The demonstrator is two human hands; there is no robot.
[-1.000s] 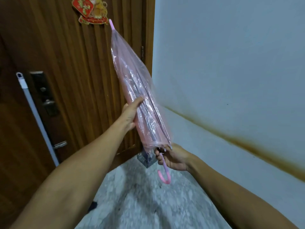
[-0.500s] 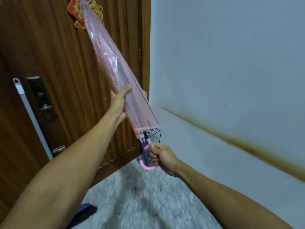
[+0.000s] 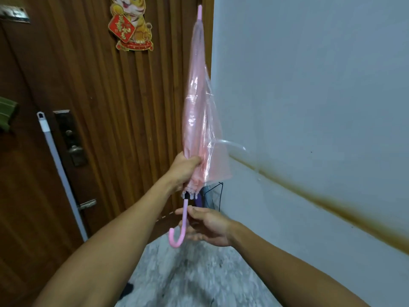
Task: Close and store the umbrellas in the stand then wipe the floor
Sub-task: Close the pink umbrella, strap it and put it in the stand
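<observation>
A folded pink see-through umbrella (image 3: 200, 120) stands almost upright in the air, tip up, in front of the door's right edge. My left hand (image 3: 184, 171) is shut around the lower end of its canopy. Its pink hooked handle (image 3: 180, 229) hangs below. My right hand (image 3: 208, 227) is beside the handle with fingers spread, touching it loosely at most. Behind the umbrella's lower end, in the corner, a black wire umbrella stand (image 3: 213, 196) shows partly, with something purple inside.
A brown slatted wooden door (image 3: 99, 107) fills the left, with a lock plate (image 3: 70, 138) and a tiger decoration (image 3: 131, 23). A white mop pole (image 3: 59, 169) leans against it. A pale wall (image 3: 309, 96) with a brown stain band runs right. The floor (image 3: 194, 280) is grey speckled stone.
The umbrella swung from leaning left to nearly upright. My left hand slid down to the canopy's lower end. My right hand let go of the handle and opened beside it.
</observation>
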